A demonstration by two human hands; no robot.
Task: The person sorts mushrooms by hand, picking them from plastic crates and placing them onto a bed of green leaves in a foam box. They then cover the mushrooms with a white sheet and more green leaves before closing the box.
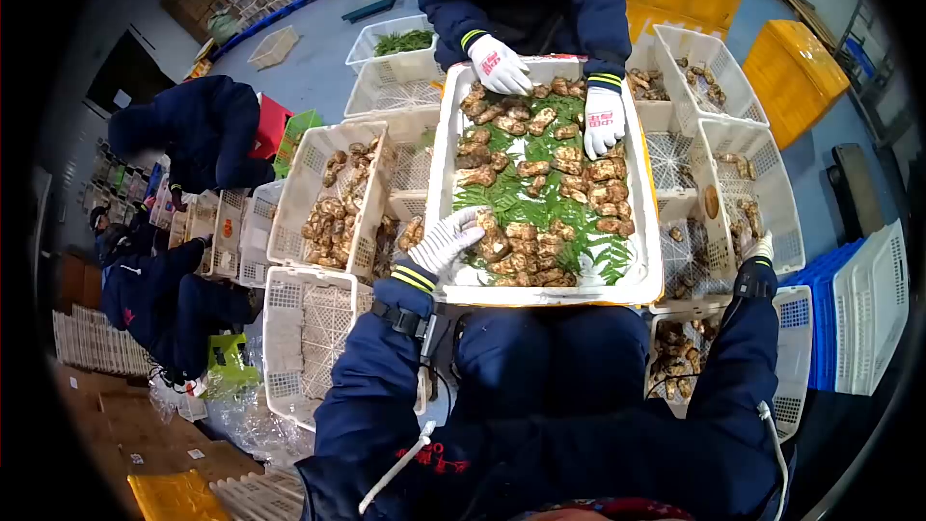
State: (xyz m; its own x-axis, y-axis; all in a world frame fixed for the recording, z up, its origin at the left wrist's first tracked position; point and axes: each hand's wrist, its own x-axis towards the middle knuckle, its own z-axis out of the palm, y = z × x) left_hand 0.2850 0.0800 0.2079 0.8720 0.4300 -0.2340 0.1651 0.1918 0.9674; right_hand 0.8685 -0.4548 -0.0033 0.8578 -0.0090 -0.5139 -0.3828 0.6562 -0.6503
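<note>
My left hand point(446, 241), in a striped white glove, reaches over the left rim of a white foam box point(652, 275). Its fingers are stretched out and apart, with the tips against a brown-and-white mushroom point(490, 228) in the near left corner. Rows of mushrooms lie on green fern leaves point(552, 201) inside the box. Out to the right, my right hand point(759, 247) is down in a white plastic basket point(786, 217), beside loose mushrooms point(743, 217). Its fingers are small and partly hidden, so I cannot see whether they grip one.
Across the box, a co-worker's gloved hands point(502, 68) rest at its far end and right side. Baskets of mushrooms point(333, 227) flank the box. Yellow-wrapped boxes point(796, 77) and stacked blue and white crates point(868, 309) stand right. Other people point(198, 130) work at left.
</note>
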